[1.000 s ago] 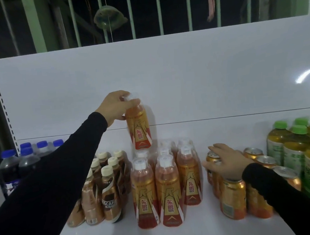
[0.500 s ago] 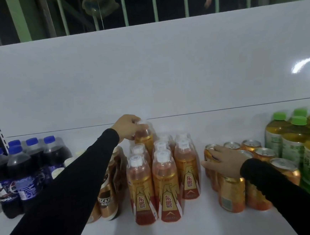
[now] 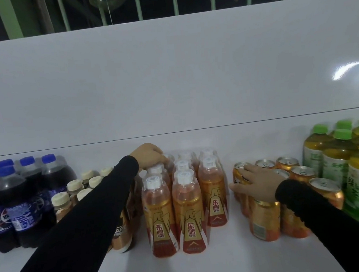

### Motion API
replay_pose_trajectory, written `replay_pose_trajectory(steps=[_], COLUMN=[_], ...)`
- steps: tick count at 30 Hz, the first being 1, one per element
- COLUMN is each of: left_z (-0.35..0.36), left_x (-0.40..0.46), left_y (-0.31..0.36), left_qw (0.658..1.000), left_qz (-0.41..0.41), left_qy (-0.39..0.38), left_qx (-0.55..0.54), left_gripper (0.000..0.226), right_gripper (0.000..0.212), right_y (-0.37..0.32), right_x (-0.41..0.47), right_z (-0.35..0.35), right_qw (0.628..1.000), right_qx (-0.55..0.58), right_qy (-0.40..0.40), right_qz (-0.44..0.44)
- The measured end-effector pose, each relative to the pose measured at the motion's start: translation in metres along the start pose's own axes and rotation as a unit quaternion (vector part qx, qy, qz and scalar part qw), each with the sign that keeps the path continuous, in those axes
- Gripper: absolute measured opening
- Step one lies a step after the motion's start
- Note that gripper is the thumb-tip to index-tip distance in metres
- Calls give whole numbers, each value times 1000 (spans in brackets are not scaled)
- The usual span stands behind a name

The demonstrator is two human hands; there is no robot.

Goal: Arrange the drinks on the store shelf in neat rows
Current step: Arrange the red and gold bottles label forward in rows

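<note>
Mid-frame on the white shelf (image 3: pixel 206 266) I count eight orange bottles (image 3: pixel 189 212) in three rows, clear-capped, gold-and-red labels. My left hand (image 3: pixel 149 154) curls over the cap of the rear-left bottle (image 3: pixel 169 161), gripping it. My right hand (image 3: pixel 258 182) rests with fingers spread, relaxed, on the cans (image 3: pixel 264 219); seven show, gold. Right edge: six green-capped teas (image 3: pixel 335 166). Left: five blue-capped colas (image 3: pixel 16 204), then cream-capped coffees (image 3: pixel 61 203), partly hidden by my sleeve.

White shelf back panel (image 3: pixel 170 83), glare spot at right; green bars (image 3: pixel 174 1) above, dark beyond.
</note>
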State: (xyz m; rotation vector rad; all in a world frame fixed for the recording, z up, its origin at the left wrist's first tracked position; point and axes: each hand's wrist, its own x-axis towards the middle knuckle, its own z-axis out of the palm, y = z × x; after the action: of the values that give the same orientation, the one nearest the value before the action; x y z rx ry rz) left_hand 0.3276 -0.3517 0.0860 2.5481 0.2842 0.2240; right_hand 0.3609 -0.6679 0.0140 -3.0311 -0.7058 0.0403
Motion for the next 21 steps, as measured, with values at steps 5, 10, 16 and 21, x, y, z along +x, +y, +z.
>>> replay_pose_trajectory(steps=[5,10,16,21], left_z=[-2,9,24,25], left_x=[2,3,17,14], left_y=[8,38,55,60], left_qw=[995,989,985,984], left_qz=[74,132,92,99], left_qy=[61,39,-13,-2], left_qx=[-6,55,147,149], left_gripper=[23,51,51,37], right_gripper=[91,106,91,87], right_y=[1,0,1,2], right_x=[3,1,5,4], right_z=[2,1,4,2], right_qw=[1000,1000,999,999], right_qx=[-2,19,29,32], right_qy=[-8,-1,15,8], right_qz=[-1,-1,7,6])
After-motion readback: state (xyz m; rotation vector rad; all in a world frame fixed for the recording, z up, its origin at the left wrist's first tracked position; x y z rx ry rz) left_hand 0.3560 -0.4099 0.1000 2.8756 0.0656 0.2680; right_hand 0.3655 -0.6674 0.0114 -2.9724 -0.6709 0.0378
